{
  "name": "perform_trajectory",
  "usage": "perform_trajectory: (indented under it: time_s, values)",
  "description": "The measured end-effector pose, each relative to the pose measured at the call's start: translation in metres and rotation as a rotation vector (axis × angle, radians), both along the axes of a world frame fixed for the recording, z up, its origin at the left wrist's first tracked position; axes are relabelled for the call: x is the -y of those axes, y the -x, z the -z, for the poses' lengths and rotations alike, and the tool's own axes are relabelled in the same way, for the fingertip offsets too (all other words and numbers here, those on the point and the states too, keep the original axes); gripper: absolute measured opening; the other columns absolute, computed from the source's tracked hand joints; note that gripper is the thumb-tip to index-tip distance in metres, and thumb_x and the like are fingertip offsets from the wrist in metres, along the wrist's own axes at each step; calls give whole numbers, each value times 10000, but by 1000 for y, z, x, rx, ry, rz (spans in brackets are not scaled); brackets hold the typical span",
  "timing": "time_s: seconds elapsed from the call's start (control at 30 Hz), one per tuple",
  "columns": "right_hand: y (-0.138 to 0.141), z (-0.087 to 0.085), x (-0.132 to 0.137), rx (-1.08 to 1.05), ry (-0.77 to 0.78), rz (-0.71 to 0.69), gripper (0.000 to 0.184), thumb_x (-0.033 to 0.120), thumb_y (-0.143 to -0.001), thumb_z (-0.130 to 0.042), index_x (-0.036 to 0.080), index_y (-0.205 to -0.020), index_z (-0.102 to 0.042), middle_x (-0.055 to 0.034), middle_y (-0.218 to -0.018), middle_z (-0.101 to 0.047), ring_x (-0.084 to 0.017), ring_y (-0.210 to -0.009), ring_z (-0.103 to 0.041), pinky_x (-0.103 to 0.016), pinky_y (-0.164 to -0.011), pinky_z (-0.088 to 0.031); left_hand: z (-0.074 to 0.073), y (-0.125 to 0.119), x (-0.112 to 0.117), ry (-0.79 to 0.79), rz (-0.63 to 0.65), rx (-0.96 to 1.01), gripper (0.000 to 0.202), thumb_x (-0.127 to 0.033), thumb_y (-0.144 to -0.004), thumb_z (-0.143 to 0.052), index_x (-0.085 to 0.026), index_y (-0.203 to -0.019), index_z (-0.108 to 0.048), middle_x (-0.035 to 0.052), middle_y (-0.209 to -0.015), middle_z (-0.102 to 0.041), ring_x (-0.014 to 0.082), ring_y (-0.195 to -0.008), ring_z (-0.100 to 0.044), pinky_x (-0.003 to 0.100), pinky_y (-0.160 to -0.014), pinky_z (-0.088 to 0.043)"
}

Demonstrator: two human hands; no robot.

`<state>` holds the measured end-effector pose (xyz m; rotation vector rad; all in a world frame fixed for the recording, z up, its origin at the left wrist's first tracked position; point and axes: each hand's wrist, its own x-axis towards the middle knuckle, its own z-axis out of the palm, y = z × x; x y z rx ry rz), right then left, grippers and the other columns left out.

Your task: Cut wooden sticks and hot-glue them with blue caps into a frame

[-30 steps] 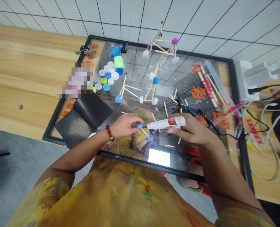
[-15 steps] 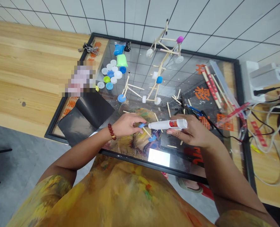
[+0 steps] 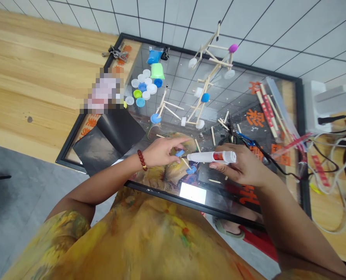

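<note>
My left hand pinches a small blue cap between thumb and fingertips. A thin wooden stick runs from that cap to a second blue cap, which is tilted near the tabletop. My right hand is wrapped around a white glue pen with a red-orange patch. Its tip points left and sits right beside the pinched cap; whether they touch I cannot tell. Behind my hands stand stick models with cap wheels: a small one and a taller one.
Assorted bottle caps lie at the back left near blue and green clay packets. Black sheets lie left. Blue-handled pliers, loose sticks and a stick bag are right. A power strip trails cables.
The view has shifted and turned slightly. My hands keep their grips, and the pen's tip stays beside the pinched blue cap. My left index finger appears straighter.
</note>
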<state>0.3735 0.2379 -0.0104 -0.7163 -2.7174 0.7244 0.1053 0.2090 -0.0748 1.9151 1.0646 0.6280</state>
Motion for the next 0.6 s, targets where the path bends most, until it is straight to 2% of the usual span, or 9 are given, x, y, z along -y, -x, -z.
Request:
perform_trajectory:
  time_s: [0.23, 0.37, 0.6]
  values:
    - [-1, -1, 1, 38, 8, 39, 197, 336, -908, -531, 195, -770, -520, -31, -655, -552, -150, -574, -484, -287, -563, -340, -2, 0, 0, -3, -1, -14, 727, -285, -712, -774, -259, -1381, -490, 18, -1100, -740, 101, -673, -604, 249, -713, -505]
    - [-1, -1, 1, 14, -2, 6, 182, 314, -907, -534, 194, -772, -514, -18, -652, -533, -143, -570, -478, -281, -563, -341, -2, 0, 0, 1, -1, -7, 746, -276, -705, -784, -264, -1387, -482, 8, -1099, -741, 111, -717, -621, 246, -729, -500]
    - [-3, 0, 1, 39, 29, 48, 212, 346, -897, -547, 199, -748, -508, -21, -645, -531, -151, -565, -483, -292, -560, -340, -2, -1, 0, 6, -1, -14, 735, -295, -714, -770, -262, -1390, -484, 15, -1108, -738, 98, -644, -589, 255, -711, -500]
